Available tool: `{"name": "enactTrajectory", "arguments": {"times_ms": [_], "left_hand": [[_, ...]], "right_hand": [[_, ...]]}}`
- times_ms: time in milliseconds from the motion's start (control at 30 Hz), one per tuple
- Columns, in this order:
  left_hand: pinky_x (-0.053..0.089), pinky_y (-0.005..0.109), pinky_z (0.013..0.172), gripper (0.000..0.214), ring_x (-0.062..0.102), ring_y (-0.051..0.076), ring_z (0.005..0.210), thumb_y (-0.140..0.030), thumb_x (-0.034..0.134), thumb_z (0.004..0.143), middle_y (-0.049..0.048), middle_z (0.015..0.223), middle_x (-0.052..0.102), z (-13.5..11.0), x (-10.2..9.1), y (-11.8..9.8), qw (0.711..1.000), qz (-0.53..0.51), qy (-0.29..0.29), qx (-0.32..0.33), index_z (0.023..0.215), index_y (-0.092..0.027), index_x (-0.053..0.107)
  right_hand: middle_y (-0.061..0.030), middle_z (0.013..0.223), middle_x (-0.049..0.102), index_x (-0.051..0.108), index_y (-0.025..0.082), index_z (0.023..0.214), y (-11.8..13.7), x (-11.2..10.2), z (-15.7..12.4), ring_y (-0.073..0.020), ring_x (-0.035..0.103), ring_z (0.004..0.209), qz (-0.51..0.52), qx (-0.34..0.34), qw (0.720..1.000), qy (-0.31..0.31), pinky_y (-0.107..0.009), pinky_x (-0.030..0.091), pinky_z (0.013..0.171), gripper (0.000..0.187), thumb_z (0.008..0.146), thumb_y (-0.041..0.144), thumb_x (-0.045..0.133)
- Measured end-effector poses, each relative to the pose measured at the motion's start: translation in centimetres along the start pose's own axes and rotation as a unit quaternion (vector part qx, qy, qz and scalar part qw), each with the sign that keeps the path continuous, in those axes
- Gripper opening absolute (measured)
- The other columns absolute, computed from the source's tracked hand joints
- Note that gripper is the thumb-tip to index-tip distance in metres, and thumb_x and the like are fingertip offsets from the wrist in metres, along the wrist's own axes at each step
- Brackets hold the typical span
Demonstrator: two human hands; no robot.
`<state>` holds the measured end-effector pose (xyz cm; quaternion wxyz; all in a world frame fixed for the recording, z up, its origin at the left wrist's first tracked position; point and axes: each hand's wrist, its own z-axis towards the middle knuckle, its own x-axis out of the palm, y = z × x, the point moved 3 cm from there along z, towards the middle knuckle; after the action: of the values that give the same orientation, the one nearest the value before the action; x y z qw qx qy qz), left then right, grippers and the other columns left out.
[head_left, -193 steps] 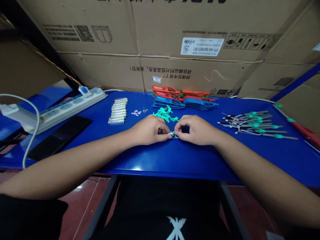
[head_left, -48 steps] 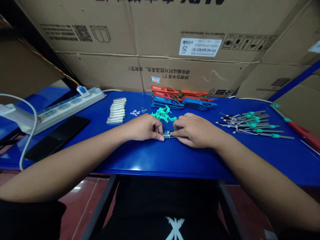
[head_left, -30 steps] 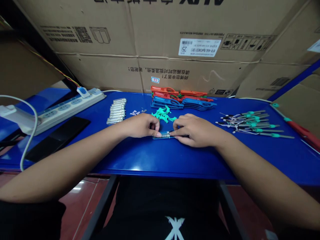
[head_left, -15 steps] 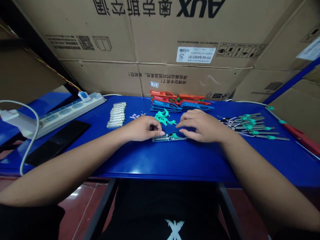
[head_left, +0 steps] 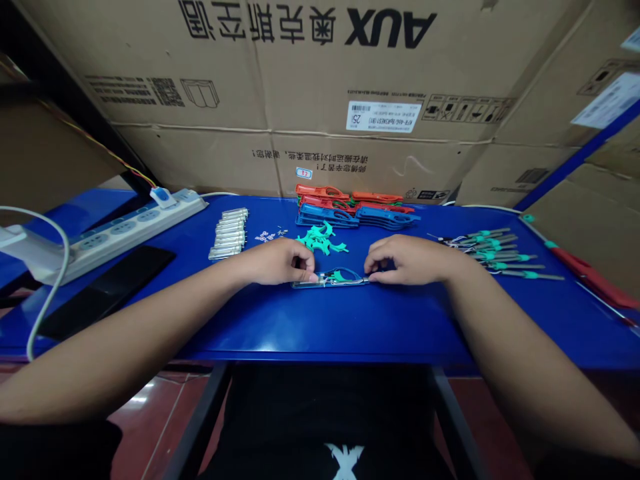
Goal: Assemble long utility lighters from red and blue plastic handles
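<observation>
In front of me on the blue table lies a blue lighter shell half (head_left: 357, 283), its open side up, with a green trigger (head_left: 338, 276), thin wires and a clear tank at its left end. My left hand (head_left: 280, 261) is closed at that left end, thumb and forefinger on the tank and shell. At the right end, the closed fingers of my right hand (head_left: 405, 260) pinch the tip of the shell. Just behind lies a small heap of loose green triggers (head_left: 323, 239).
Stacked red and blue shell halves (head_left: 330, 215) stand at the back against a cardboard box (head_left: 200, 153). A row of clear tanks (head_left: 229, 233), tiny white parts (head_left: 264, 236), a power strip (head_left: 125, 230) and a black phone (head_left: 107, 290) lie left. Metal rods with green pieces and wires (head_left: 500, 255) lie right.
My right hand has come down, its fingers closing on the right end of the shell half. The left hand stays at the left end. The view has shifted slightly.
</observation>
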<state>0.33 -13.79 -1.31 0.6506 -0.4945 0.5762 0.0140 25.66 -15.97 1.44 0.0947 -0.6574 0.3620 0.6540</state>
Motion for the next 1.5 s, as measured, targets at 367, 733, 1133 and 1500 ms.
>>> {"name": "enactTrajectory", "arguments": {"times_ms": [367,733,1133,1500], "left_hand": [[0.039,0.021,0.059,0.026,0.056,0.010,0.063,-0.044,0.070,0.081,-0.0003,0.075,0.067,0.0,-0.2,-0.1,1.000,0.006,-0.005,0.004,0.084,-0.019,0.073],[0.043,0.024,0.069,0.022,0.061,0.013,0.076,-0.041,0.069,0.084,0.0017,0.084,0.070,0.1,-0.3,-0.2,0.999,0.021,0.002,0.045,0.093,-0.023,0.079],[0.045,0.024,0.076,0.021,0.062,0.014,0.080,-0.039,0.069,0.086,0.0020,0.087,0.071,0.2,-0.3,-0.3,0.997,0.043,0.000,0.056,0.093,-0.022,0.079],[0.047,0.026,0.080,0.026,0.062,0.014,0.088,-0.021,0.056,0.094,0.0027,0.095,0.067,-0.2,0.5,-2.0,0.985,0.073,0.000,0.155,0.112,-0.025,0.074]], "right_hand": [[-0.0064,0.092,0.077,0.078,0.019,0.092,1.1,0.8,0.4,-0.0186,0.068,0.081,-0.063,-0.003,0.998,-0.007,-0.031,0.046,0.073,0.019,0.090,0.018,0.059],[-0.0061,0.094,0.075,0.078,0.019,0.100,1.0,0.7,0.4,-0.0172,0.066,0.083,-0.066,-0.010,0.998,0.012,-0.030,0.047,0.076,0.021,0.092,0.019,0.058],[-0.0032,0.092,0.078,0.081,0.022,0.096,1.0,0.8,0.6,-0.0161,0.067,0.078,-0.019,0.099,0.995,0.002,-0.027,0.045,0.070,0.017,0.086,0.024,0.067],[-0.0033,0.087,0.078,0.081,0.024,0.091,0.7,1.1,0.8,-0.0171,0.066,0.076,-0.036,0.112,0.993,0.005,-0.029,0.045,0.071,0.015,0.085,0.025,0.068]]}}
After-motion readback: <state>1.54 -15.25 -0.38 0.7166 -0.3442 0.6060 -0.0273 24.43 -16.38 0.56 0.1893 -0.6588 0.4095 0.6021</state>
